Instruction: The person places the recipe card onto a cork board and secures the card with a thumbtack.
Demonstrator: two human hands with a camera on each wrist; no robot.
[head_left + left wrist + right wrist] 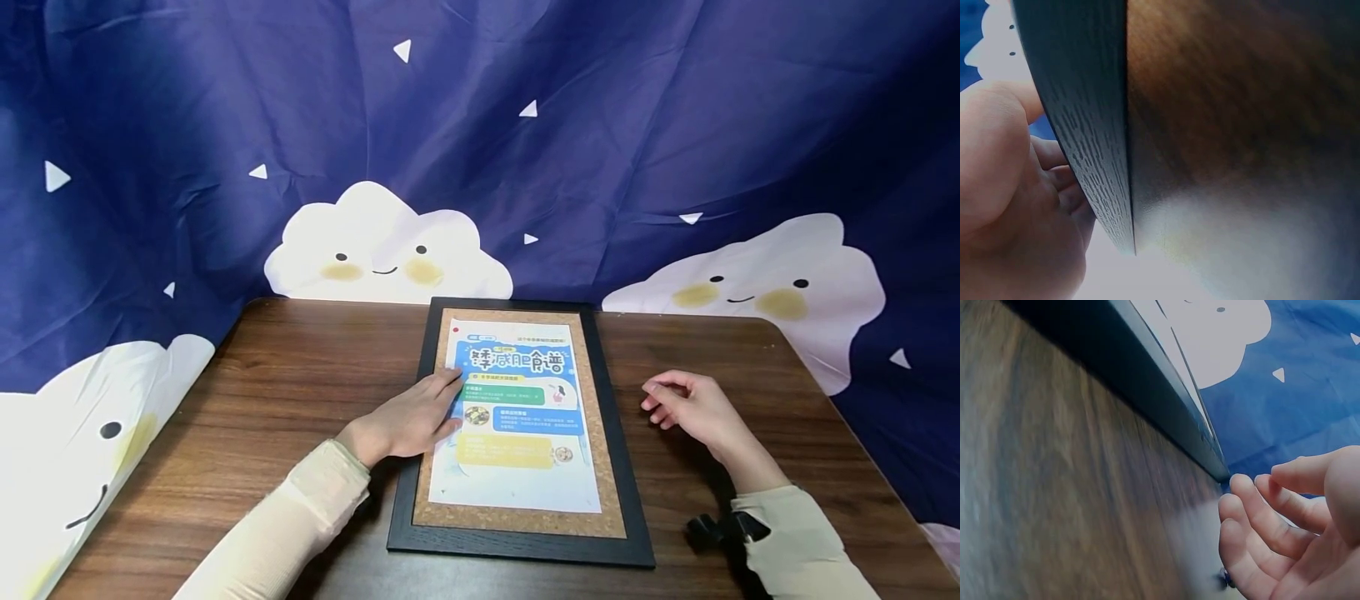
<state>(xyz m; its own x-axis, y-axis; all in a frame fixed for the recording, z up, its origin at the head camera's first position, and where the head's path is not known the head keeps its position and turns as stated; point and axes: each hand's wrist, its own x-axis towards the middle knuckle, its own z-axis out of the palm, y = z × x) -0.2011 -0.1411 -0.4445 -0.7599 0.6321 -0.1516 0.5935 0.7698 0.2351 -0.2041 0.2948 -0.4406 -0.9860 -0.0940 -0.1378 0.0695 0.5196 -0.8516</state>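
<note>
In the head view, a black-framed cork board [522,547] lies on the table with a printed paper sheet [517,492] on its cork. A red pushpin [455,330] sits at the sheet's upper left corner. My left hand [412,417] reaches over the board's left side, its fingers extended and resting on the sheet's left edge. To the right of the board, my right hand [686,407] is held apart from it with fingers loosely bent. The right wrist view shows this hand [1291,531] beside the frame [1160,394], with nothing visible between thumb and fingers.
The brown wooden table [300,358] extends on both sides of the board. Behind it hangs a dark blue curtain [480,125] printed with smiling white clouds and small triangles. A small dark object [1224,579] shows below my right fingers in the right wrist view, too blurred to identify.
</note>
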